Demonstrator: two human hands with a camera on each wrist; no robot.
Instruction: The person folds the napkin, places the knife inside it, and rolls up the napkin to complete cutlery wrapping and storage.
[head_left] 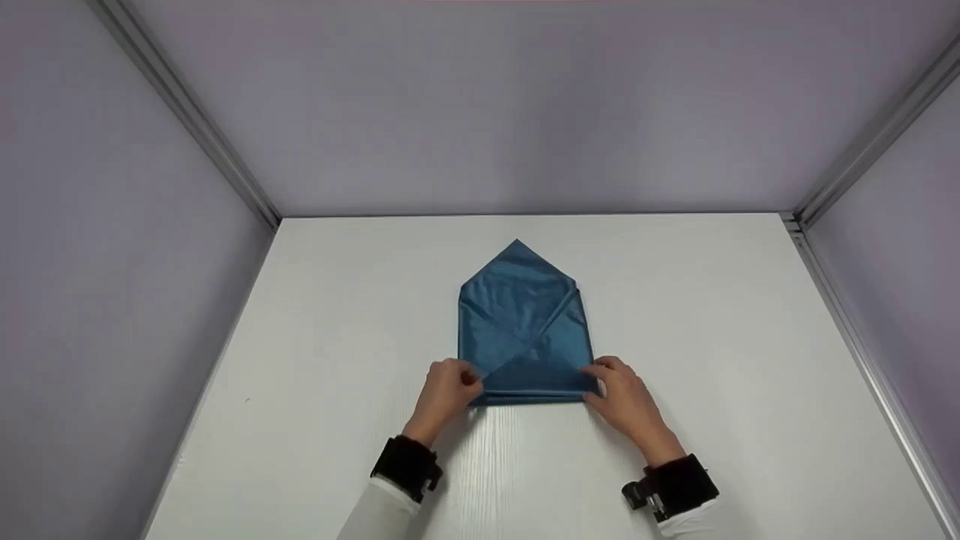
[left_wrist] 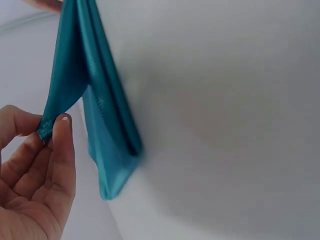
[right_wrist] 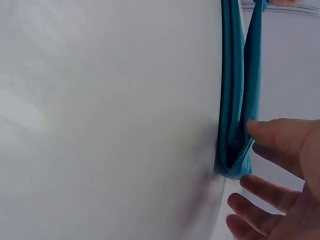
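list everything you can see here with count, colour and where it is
cloth: 1, blue-teal, folded into an envelope-like shape with a point at the far end, lying mid-table
table: 1, white, filling the lower half of the head view
walls: 3, pale lilac-grey, behind and to both sides of the table
metal corner rails: 2, silver, where the side walls meet the back wall
wrist bands: 2, black, one on each wrist
sleeves: 2, white, bottom edge
left hand: 1, pinches the cloth's near left corner
right hand: 1, fingers on the near right corner
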